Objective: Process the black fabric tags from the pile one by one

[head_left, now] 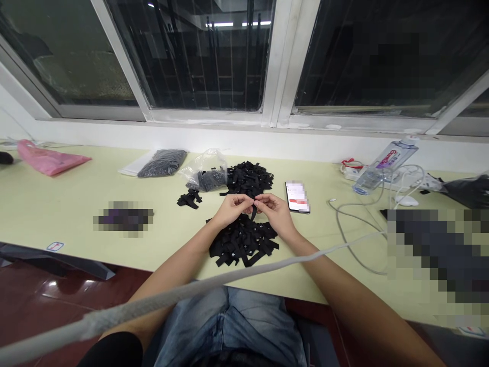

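My left hand (234, 208) and my right hand (273, 209) meet at the middle of the table, fingertips pinched together on a small black strip (253, 212). The strip hangs down between them. Just below my hands lies a loose pile of black strips (242, 242) with small shiny bits among them. Behind my hands is another pile of black strips (250, 176). A small cluster of black strips (190, 199) sits to the left. My fingers partly hide the strip's upper end.
Behind are a clear bag (208, 173) and a dark packed bag (163, 163). A phone (297, 197) lies right of my hands. Further right are a tilted bottle (385, 165) and cables. A pale cord (191, 291) crosses in front of my forearms. A pink bag (51, 159) lies far left.
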`<action>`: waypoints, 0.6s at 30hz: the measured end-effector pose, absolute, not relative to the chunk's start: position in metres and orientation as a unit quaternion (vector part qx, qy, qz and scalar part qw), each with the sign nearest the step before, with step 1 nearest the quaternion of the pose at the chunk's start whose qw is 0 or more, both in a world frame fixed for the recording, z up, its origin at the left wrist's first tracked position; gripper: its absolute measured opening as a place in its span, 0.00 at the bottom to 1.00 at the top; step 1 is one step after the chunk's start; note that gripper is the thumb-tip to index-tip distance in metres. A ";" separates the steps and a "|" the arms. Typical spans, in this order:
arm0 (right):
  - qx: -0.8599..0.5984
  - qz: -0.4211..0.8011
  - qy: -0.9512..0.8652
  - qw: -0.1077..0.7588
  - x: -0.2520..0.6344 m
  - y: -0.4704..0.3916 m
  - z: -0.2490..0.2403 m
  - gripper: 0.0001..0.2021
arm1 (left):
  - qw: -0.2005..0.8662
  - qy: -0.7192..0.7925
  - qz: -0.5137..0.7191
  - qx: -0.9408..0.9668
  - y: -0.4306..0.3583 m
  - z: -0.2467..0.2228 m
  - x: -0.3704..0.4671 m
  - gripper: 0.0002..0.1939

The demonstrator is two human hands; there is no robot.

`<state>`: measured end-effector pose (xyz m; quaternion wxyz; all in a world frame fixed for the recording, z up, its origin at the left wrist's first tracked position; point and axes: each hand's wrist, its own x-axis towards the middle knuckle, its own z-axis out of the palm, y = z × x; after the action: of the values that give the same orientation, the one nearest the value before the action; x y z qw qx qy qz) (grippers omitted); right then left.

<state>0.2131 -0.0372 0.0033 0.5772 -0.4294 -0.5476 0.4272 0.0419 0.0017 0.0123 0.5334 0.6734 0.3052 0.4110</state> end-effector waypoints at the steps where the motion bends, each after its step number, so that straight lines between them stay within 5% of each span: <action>1: -0.427 0.439 -0.540 0.577 0.213 -0.036 0.003 0.17 | 0.547 0.304 0.412 0.663 0.002 0.012 0.042 0.18; 9: -0.380 0.564 -0.484 0.551 0.216 -0.036 0.002 0.23 | 0.666 0.283 0.380 0.576 0.004 0.011 0.038 0.16; 18: -0.372 0.612 -0.430 0.550 0.216 -0.034 0.000 0.21 | 0.628 0.301 0.398 0.598 0.005 0.009 0.043 0.16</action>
<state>0.2163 -0.0344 0.0002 0.5498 -0.3716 -0.4299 0.6122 0.0429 0.0053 0.0087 0.6277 0.5978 0.3006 0.3979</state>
